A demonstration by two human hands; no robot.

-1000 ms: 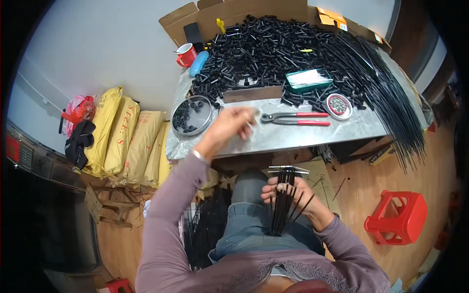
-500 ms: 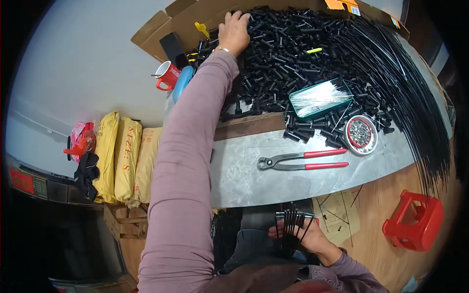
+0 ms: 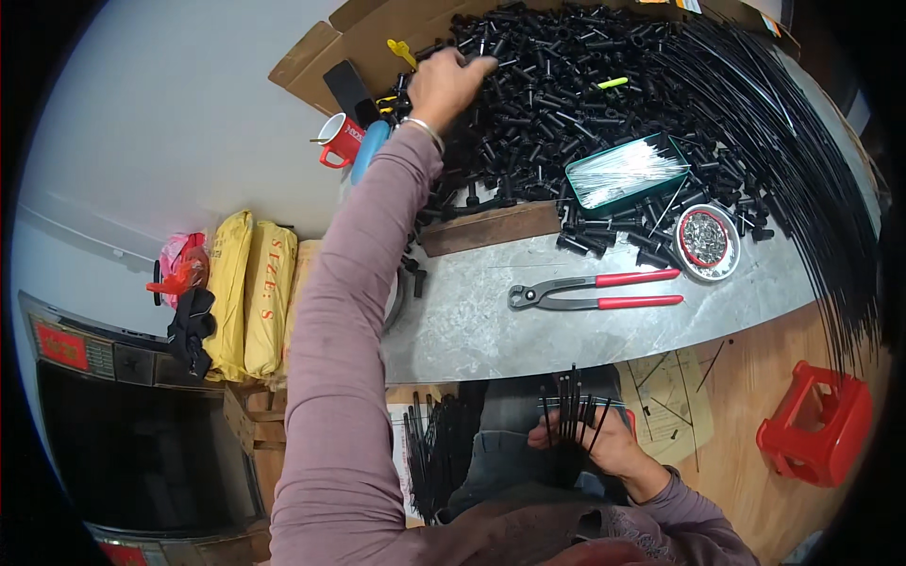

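The left hand [image 3: 444, 83] reaches far up to 12 o'clock, fingers curled on the pile of black tubes [image 3: 566, 104]. The right hand [image 3: 590, 439], down at 6 o'clock, squeezes a bunch of thin black rods [image 3: 569, 401]. Red pliers [image 3: 595, 290] lie between them on the metal table [image 3: 472, 321].
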